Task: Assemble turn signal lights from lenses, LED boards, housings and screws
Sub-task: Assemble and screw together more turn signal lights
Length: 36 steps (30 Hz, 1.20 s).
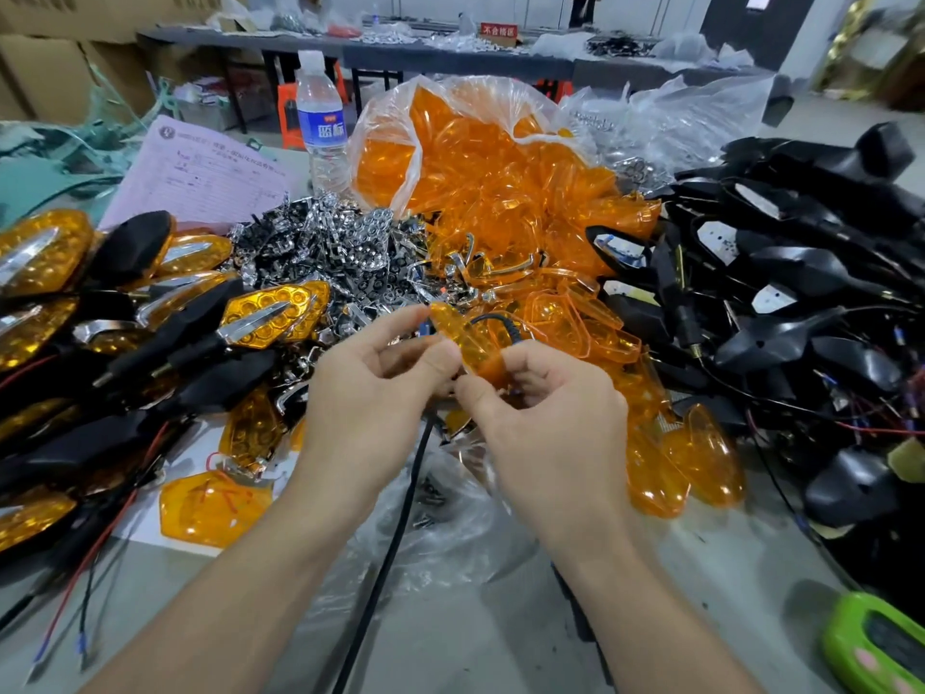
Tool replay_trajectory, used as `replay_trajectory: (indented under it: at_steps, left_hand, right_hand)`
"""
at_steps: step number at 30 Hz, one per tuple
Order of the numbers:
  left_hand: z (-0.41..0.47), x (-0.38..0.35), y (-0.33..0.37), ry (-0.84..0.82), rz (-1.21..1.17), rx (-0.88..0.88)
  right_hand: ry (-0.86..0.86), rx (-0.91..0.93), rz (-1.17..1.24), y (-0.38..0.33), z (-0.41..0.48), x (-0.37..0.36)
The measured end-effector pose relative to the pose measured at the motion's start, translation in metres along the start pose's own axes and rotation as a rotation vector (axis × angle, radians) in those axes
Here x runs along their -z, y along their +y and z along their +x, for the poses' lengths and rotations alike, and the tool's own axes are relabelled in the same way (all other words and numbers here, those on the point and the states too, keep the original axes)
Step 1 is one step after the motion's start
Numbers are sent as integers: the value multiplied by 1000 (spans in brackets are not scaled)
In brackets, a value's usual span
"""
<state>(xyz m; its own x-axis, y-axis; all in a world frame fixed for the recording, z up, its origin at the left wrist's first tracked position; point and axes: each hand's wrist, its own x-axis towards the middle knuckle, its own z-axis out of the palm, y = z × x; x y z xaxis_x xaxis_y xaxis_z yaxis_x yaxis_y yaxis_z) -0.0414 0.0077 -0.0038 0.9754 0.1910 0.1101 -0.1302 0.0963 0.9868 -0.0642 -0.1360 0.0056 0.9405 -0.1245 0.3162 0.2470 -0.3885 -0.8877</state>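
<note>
Both forearms reached in from the bottom edge. Above the counter [450,643], the left hand [370,388] and right hand [545,408] met, fingers [440,355] of each pinching one amber lens [468,343]. Loose lenses spilled from a clear bag [480,157] beyond, black housings [801,273] lay piled at right, finished lights [125,318] at left.

A factory assembly workshop: heaped orange lenses [505,202], black housings [801,273], stacked cardboard boxes [45,67] behind.
</note>
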Motion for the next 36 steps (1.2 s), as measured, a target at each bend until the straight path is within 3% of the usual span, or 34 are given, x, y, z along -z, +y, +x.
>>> replay_trajectory:
  at_steps: [4,8,11,13,15,21,24,28,33,36]
  left_hand:
    - [-6,-4,-4,-199,21,58]
    - [2,-1,3,-278,-271,258]
    - [6,3,7,-384,-430,459]
    - [4,3,6,-428,-440,523]
    - [3,1,4,-421,-435,548]
    - [10,3,0,-368,-420,517]
    - [11,3,-4,-380,-343,490]
    - [19,1,-11,-372,-296,478]
    - [31,8,-34,-340,-357,485]
    - [40,15,-48,-363,-409,491]
  right_hand:
    - [-98,189,-333,-1,0,0]
    - [-213,42,-138,-6,11,20]
    - [0,-46,-163,0,28,48]
    - [149,-66,-300,4,41,69]
    - [189,-90,-444,11,53,88]
    - [-38,-238,-996,34,106,113]
    - [-21,-198,-1133,41,118,103]
    - [135,-64,-1035,47,113,99]
    - [77,58,-522,25,88,79]
    - [38,223,-652,-9,77,64]
